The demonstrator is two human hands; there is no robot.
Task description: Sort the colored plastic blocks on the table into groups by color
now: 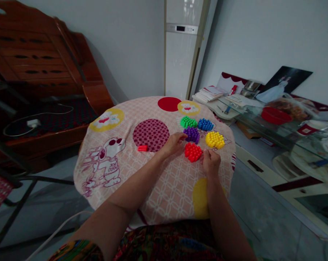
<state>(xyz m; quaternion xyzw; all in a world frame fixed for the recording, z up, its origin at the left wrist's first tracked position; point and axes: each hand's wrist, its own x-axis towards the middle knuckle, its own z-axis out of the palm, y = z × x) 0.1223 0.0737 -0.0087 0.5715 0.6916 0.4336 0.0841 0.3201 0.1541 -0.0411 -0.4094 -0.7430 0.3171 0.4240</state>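
"Patterned cloth covers your table (pixel 164 192); where's the red cluster (pixel 193 152)?"

"Between my left hand (pixel 176 143) and right hand (pixel 212 162). My right grip looks narrow, my left looser; whether either holds anything, I can't tell."

"How far along?"

"Five colours stand grouped, I'd judge: red, then purple cluster (pixel 191 134), yellow cluster (pixel 215 140), blue cluster (pixel 205 124), green cluster (pixel 188 122). One red piece (pixel 142 148), well left, seems left over."

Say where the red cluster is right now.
In the head view, the red cluster lies right of centre on the tablecloth, between the left hand and right hand, just nearer the person than the purple cluster.
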